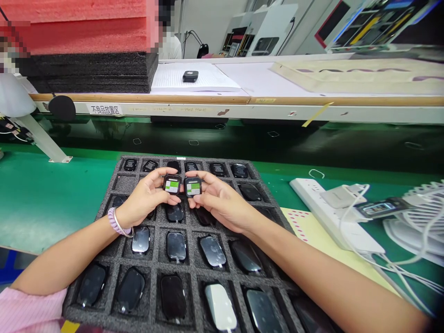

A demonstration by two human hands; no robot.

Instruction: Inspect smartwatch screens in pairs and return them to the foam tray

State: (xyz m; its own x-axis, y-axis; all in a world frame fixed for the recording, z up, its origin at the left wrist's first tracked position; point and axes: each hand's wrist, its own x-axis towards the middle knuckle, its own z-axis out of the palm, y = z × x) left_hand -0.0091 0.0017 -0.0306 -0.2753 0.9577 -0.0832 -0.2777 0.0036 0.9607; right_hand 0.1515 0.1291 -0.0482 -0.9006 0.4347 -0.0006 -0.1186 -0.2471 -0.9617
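Fingers (160, 178) of the left hand (145, 201) pinch a small black device (172, 184) with a lit green-and-white screen; fingers (204, 181) of the right hand (222, 203) pinch a second lit device (193, 187) just beside it, the two nearly touching. Both are held above the upper middle of a dark foam tray (152, 319), whose square pockets hold rows of similar dark-screened units (176, 246). A bracelet (117, 223) circles the left wrist. At 3 o'clock from the hands lies a white power strip (308, 194) with cables and a plugged-in gadget (379, 208). Around the tray spreads the green desk (38, 199). At 12 o'clock, well apart, another black device (190, 76) rests on a white sheet (173, 78), with stacked red and black foam (86, 46) at 10 o'clock.
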